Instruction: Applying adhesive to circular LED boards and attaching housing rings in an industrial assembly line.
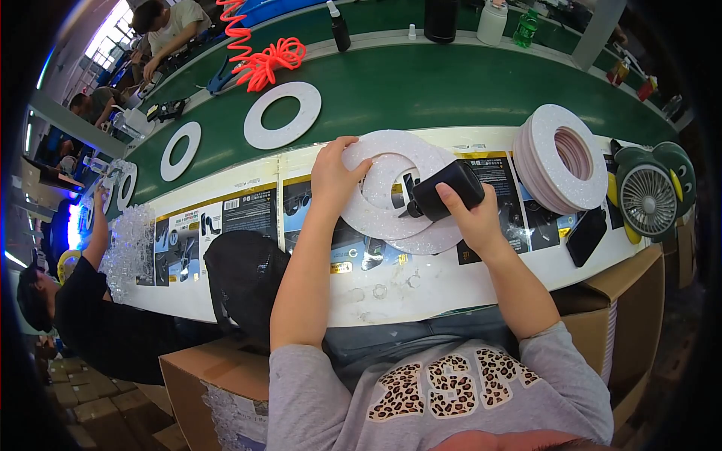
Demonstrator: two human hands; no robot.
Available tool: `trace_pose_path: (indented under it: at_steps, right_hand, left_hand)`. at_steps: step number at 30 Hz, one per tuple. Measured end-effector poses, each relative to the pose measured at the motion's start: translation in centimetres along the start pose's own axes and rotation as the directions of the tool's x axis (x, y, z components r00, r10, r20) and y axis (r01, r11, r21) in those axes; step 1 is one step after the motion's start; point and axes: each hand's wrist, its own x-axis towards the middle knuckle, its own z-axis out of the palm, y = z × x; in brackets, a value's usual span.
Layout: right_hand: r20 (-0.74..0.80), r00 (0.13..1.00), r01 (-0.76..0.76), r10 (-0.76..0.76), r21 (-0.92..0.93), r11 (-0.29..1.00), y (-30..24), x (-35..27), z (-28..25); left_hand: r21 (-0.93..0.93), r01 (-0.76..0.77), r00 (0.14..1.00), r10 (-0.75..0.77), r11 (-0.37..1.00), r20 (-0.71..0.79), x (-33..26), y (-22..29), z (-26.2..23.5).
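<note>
Wearing a grey shirt with a leopard-print pattern (444,391) closest to the lens, leaning over a white workbench (421,289) lined with printed sheets. Pressing down with the left hand (335,177), fingers spread slightly and curled over the edge of a white glittery foam ring (376,218), pinning it flat on the bench. Gripping a black bottle (445,189) in the right hand (477,218), fingers wrapped tight around its body, nozzle tipped toward the inner edge of the ring. Overlapping a second white ring (432,239) underneath, partly hidden. Seemingly running glue along the ring face, midway through that step, judging by the tilt of the nozzle; whether any bead is already laid, impossible to tell. Calling next, probably, for a steady sweep round the band while keeping the ring pinned so it cannot slide. Sitting to the right, a stack of finished rings (560,158), a small green fan (650,197) and a dark phone (585,235). Lying beyond on the green belt (451,90), two more rings and a coiled red hose (259,56). Reaching over a clear plastic heap (129,240) at far left, another worker in black (90,301).
</note>
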Motion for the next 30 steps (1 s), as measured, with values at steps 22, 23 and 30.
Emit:
trace_pose_path:
  at_steps: [22,23,30]
  right_hand:
    - [-0.011,1.000,0.002,-0.002,0.004,1.000,-0.05,0.05,0.09]
    - [-0.011,1.000,0.002,-0.002,0.004,1.000,-0.01,0.03,0.05]
    - [-0.006,0.999,-0.045,0.046,0.118,0.992,-0.13,-0.25,-0.16]
  left_hand:
    - [-0.004,-0.010,1.000,0.010,1.000,0.000,0.02,-0.04,0.04]
    - [0.000,-0.009,1.000,0.009,1.000,0.002,0.02,-0.05,0.04]
    - [-0.007,-0.009,1.000,0.009,1.000,0.000,-0.06,-0.01,-0.07]
